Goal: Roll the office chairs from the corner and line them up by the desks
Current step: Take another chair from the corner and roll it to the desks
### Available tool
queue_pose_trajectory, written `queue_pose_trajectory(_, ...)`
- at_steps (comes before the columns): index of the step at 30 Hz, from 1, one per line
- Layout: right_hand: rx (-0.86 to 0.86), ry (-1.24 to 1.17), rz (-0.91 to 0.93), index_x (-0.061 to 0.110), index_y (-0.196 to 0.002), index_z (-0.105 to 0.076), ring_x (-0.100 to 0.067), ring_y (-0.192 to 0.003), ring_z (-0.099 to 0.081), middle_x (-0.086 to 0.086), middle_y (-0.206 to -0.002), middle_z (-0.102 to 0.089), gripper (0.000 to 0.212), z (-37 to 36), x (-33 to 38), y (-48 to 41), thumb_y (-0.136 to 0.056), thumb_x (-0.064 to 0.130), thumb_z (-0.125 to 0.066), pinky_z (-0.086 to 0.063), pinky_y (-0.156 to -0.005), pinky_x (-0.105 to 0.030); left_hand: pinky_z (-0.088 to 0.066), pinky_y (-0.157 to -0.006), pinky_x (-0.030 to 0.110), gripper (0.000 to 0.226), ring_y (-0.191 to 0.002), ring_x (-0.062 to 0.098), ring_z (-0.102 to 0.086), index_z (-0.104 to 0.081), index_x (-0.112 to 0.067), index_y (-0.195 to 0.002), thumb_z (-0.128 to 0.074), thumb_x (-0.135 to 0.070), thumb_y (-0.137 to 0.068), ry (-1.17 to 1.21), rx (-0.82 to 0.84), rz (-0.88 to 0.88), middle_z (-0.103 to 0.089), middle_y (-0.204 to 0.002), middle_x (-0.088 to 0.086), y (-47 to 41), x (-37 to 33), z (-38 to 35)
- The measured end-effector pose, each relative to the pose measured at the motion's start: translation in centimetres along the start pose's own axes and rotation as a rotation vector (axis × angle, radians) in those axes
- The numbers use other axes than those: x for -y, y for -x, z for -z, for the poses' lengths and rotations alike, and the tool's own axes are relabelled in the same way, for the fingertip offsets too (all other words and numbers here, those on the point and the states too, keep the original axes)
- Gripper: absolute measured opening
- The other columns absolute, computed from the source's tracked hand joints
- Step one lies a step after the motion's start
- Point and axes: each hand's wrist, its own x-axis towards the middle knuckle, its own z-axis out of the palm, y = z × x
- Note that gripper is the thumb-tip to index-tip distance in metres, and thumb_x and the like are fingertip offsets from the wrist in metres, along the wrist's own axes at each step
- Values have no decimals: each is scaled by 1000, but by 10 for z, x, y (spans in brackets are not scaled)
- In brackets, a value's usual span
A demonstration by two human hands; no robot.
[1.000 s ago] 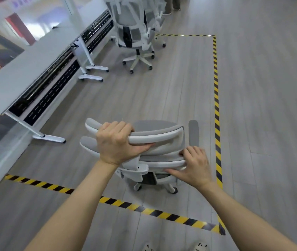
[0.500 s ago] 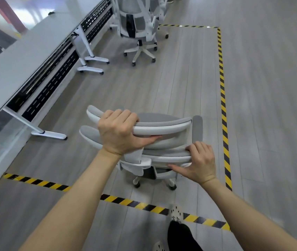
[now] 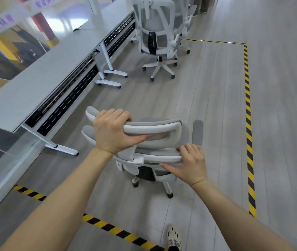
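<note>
Floor (image 3: 207,105) beside desks (image 3: 35,84): left hand (image 3: 111,131), right hand (image 3: 189,163) seemingly grip chair (image 3: 155,128).

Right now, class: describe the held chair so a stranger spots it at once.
Find the long desk on the left. Beside its nearest leg, inside the striped tape, stands a chair. Only it, not the far chairs, is gripped by the left hand and right hand.

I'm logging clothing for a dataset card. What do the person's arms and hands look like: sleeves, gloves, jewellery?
The left forearm and right forearm are bare to the picture's edge, with no sleeves showing. The left hand and right hand wear no gloves, and no ring, watch or wristband is visible.
</note>
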Motion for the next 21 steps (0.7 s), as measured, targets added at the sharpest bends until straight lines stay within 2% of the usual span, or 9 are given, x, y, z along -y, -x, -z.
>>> queue_pose_trajectory(4,31,-5,-17,14,-88,-69,-25,-85,-61,0,-85,-61,76,-41,3,-59,-75,89,-75,-49,-86,-44,-44,-67,41,72,-67,19,-55,-60,-21,-72,-71,-93,-75,15,76,37,-56,-71,-7,-44,50,-31)
queue_pose_trajectory(15,75,63,-33,17,-89,-68,-23,-85,-57,3,-87,-61,73,-154,-15,-220,-73,88,-77,-47,-86,-43,-47,-66,40,72,-66,20,-65,-67,-20,-72,-70,-93,-77,40,2,0,-65,-68,-7,-154,186,-151)
queue_pose_trajectory(21,219,161,-134,25,-98,-65,-18,-95,-54,10,-97,-58,80,-204,-19,-311,-72,101,-62,-44,-98,-40,-44,-66,41,79,-63,21,-58,-62,-19,-69,-64,-97,-78,74,21,-17,-60,-65,-6,-222,251,-213)
